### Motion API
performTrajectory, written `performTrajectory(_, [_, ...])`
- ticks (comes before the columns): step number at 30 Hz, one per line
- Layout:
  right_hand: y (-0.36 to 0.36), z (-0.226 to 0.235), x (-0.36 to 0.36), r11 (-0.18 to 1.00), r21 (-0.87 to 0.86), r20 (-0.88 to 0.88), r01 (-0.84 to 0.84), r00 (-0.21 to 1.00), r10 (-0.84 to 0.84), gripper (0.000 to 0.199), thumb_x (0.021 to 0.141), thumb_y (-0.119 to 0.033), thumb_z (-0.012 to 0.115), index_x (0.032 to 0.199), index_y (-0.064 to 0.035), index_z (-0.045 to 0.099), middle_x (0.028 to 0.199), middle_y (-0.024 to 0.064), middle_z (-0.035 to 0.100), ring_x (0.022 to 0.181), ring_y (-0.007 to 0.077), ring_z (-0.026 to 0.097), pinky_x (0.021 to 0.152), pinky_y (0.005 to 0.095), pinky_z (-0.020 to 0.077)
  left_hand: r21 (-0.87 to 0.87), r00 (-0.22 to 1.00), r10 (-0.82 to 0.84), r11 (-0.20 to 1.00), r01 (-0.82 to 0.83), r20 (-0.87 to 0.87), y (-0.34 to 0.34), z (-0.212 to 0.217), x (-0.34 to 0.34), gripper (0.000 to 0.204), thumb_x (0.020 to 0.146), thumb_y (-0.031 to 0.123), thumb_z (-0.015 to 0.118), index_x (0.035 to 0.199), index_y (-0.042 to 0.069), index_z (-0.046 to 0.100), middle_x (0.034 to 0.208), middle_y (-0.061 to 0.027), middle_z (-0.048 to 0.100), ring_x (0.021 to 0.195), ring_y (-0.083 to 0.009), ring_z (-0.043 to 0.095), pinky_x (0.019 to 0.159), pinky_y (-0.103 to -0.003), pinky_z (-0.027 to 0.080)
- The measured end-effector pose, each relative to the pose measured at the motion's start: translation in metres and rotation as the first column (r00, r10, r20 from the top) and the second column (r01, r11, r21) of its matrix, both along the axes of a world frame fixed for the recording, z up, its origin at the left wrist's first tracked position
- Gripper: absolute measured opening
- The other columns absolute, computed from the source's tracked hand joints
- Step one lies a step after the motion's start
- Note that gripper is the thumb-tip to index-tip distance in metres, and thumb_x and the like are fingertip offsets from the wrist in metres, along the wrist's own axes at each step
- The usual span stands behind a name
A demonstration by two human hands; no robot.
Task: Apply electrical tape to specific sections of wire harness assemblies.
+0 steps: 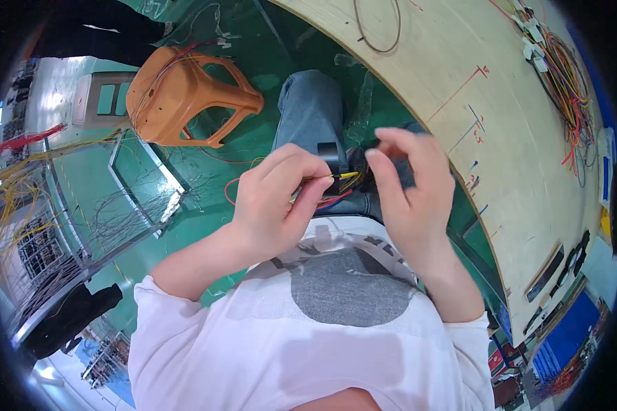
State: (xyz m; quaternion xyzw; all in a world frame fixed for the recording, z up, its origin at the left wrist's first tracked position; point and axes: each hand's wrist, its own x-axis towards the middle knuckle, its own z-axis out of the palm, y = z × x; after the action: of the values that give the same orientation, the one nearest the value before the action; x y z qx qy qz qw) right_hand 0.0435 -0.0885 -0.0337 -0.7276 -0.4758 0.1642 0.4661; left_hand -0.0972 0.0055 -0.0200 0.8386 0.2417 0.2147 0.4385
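In front of my lap my left hand [281, 188] is closed in a pinch, thumb against forefinger, on a yellow wire [348, 175] with a black band at the fingertips. A short black strip [328, 154], which looks like tape, stands up just beyond those fingertips. Red and blue wires [332, 200] run beneath, near my thighs. To the right, my right hand [418, 185] is raised with thumb and forefinger curved apart and nothing visible between them. A dark shape lies behind its fingertips; I cannot make out what it is.
A pale wooden board [439, 68] with red and blue marks curves along the right, bearing a bundle of coloured wires [572, 96]. An orange stool [164, 96] with wires on it stands at far left. Metal frames [144, 164] hung with wires fill the left side.
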Motion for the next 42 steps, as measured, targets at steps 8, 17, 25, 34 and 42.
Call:
performTrajectory(8, [0.048, 0.012, 0.005, 0.974, -0.169, -0.908, -0.152, 0.407, -0.094, 0.032, 0.068, -0.009, 0.065, 0.092, 0.0036, 0.049, 0.069, 0.0068, 0.056, 0.061, 0.0107, 0.054, 0.053, 0.0217, 0.0428, 0.48, 0.974, -0.169, 0.874, 0.078, 0.148, -0.006, -0.018, 0.001, 0.019, 0.059, -0.007, 0.061, 0.076, -0.001, 0.055, 0.065, -0.0097, 0.052, 0.052, -0.0215, 0.051, 0.043, -0.027, 0.041])
performTrajectory(17, [0.039, 0.031, 0.005, 0.998, -0.04, -0.978, -0.058, 0.208, -0.027, 0.038, 0.072, -0.007, 0.063, 0.101, 0.0029, 0.042, 0.074, 0.0066, 0.057, 0.064, 0.0087, 0.054, 0.056, 0.0198, 0.0427, 0.243, 0.962, -0.039, 0.969, -0.03, 0.271, -0.016, -0.025, -0.006, 0.034, 0.066, -0.006, 0.06, 0.095, -0.001, 0.042, 0.064, -0.0069, 0.051, 0.049, -0.0129, 0.047, 0.043, -0.021, 0.036])
performTrajectory(25, [0.021, 0.051, 0.007, 0.979, 0.007, -0.919, -0.206, 0.384, 0.088, 0.035, 0.074, -0.004, 0.056, 0.104, 0.003, 0.039, 0.076, 0.0068, 0.057, 0.066, 0.0095, 0.055, 0.057, 0.0209, 0.0448, -0.953, 0.998, 0.056, -0.302, 0.023, 0.006, -0.005, 0.006, -0.004, 0.013, 0.082, 0.012, 0.049, 0.093, 0.006, 0.047, 0.076, -0.0063, 0.051, 0.054, -0.0068, 0.039, 0.049, -0.017, 0.029])
performTrajectory(34, [-0.034, 0.026, -0.004, 0.969, -0.197, -0.673, -0.146, 0.739, -0.026, 0.033, 0.07, -0.011, 0.064, 0.095, -0.0007, 0.045, 0.067, 0.002, 0.054, 0.061, 0.0053, 0.048, 0.057, 0.0185, 0.0389, -0.986, 0.996, 0.012, -0.142, -0.085, -0.088, -0.01, 0.004, 0.013, 0.021, 0.077, 0.013, 0.057, 0.096, 0.006, 0.056, 0.069, 0.0021, 0.047, 0.056, -0.0037, 0.036, 0.048, -0.018, 0.029])
performTrajectory(42, [-0.025, 0.007, -0.014, 0.961, -0.214, -0.538, -0.178, 0.842, 0.036, 0.014, 0.071, -0.009, 0.059, 0.082, -0.0002, 0.058, 0.058, 0.0087, 0.053, 0.05, 0.016, 0.051, 0.051, 0.0254, 0.0405, -0.71, 1.0, 0.009, 0.705, -0.005, 0.001, -0.013, -0.006, 0.005, 0.008, 0.075, 0.006, 0.058, 0.077, -0.001, 0.058, 0.081, -0.0052, 0.053, 0.069, -0.0094, 0.05, 0.059, -0.021, 0.04])
